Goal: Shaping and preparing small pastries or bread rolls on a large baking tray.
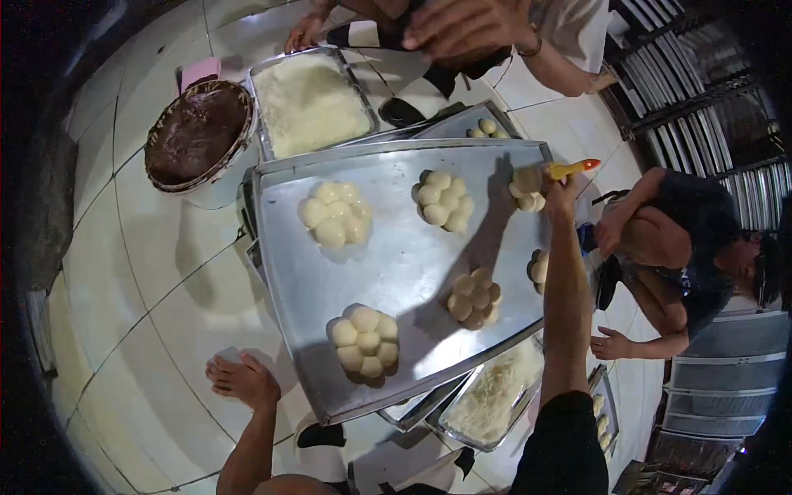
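Note:
My right hand point(561, 190) reaches across the large metal tray point(396, 313) and grips a brush by its yellow handle point(573, 169), which has a red end. Its bristles are hidden. Below that hand lies a cluster of dough balls point(528, 188); whether the brush touches it, I cannot tell. Several flower-shaped clusters of pale dough balls sit on the tray, among them a glossy cluster point(337, 214) at the far left, a cluster point(445, 200) in the middle and a near-left cluster point(365, 342). My left hand point(243, 379) is open, fingers spread, holding nothing, beside the tray's left edge.
A pail of dark brown filling point(202, 136) and a pan of pale shreds point(312, 103) stand beyond the tray. Another shred pan point(495, 392) lies partly under it. One person sits opposite, hands point(470, 33) over the far side; another person point(668, 239) squats right.

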`<state>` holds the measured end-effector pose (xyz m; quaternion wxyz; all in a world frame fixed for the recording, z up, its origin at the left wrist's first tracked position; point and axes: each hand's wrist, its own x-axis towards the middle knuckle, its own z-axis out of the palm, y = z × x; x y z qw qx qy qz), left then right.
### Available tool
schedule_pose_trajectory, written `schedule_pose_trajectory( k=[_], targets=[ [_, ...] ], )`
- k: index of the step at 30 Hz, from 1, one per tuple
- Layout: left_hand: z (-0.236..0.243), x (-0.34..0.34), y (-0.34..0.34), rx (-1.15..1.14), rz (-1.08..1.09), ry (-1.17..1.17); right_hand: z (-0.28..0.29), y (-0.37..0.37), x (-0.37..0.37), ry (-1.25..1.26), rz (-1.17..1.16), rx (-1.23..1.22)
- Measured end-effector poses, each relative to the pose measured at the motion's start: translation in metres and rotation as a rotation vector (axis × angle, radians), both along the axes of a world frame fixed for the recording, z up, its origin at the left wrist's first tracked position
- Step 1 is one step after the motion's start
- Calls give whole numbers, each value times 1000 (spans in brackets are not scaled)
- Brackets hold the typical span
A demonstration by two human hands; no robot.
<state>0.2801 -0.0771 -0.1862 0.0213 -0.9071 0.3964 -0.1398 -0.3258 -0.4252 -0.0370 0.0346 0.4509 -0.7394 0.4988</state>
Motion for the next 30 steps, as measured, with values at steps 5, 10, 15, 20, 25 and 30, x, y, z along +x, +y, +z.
schedule_pose_trajectory(
  k=[5, 10, 15, 20, 25, 30],
  targets=[
    [-3, -2, -2, 0, 9, -48, -12, -1, -13, 111, 74, 136],
    [-7, -1, -4, -10, 38, -32, -37, 33, -14, 97, 3, -65],
    [-4, 0, -2, -10, 1, -106, -27, 119, -32, -81, 21, -116],
    [4, -3, -4, -20, -27, -188, -5, 181, -52, -194, 187, 191],
    [13, -9, -8, -46, -13, -151, -4, 224, 11, 148, -317, 97],
    [18, -9, -5, -71, -7, -131, 14, 252, 74, 38, 140, 54]
  ],
)
